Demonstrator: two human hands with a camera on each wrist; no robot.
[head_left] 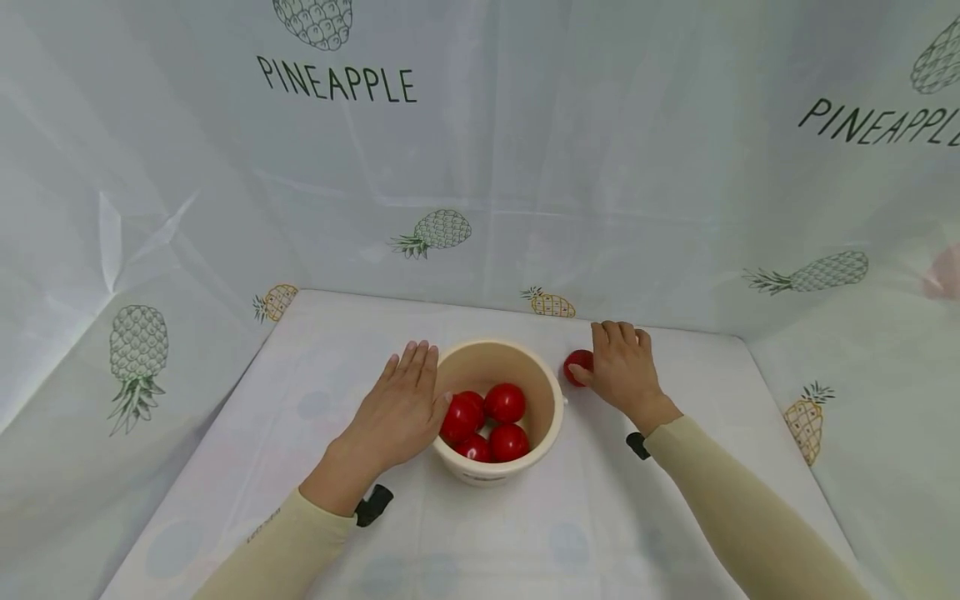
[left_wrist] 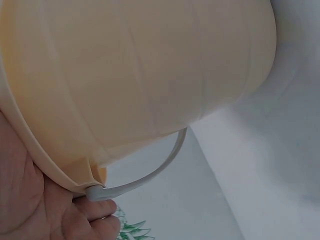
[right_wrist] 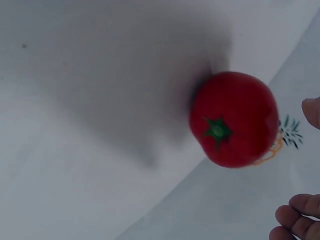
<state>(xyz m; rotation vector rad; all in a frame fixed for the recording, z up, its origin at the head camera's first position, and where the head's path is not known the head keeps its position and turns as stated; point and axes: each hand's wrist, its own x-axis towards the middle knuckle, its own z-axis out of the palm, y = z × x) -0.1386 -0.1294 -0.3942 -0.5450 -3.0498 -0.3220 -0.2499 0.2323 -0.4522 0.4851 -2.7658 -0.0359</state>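
A cream bucket (head_left: 553,417) stands in the middle of the table, holding several red tomatoes (head_left: 508,442). My left hand (head_left: 401,412) rests along its left rim, fingers straight and thumb reaching over the edge. From the left wrist, the palm lies against the rim beside the grey handle (left_wrist: 145,182). Right of the bucket, a single tomato (right_wrist: 235,120) with a green star-shaped stem sits on the tabletop. My right hand (head_left: 622,371) hovers at that tomato, its thumb overlapping it in the head view. The right wrist view shows a gap between thumb, loosely bent fingers and the tomato.
A pale cloth with faint spots covers the table (head_left: 285,433). Sheets printed with pineapples (head_left: 442,229) rise as walls behind it and at both sides. The table's back edge runs just beyond the right hand's fingertips.
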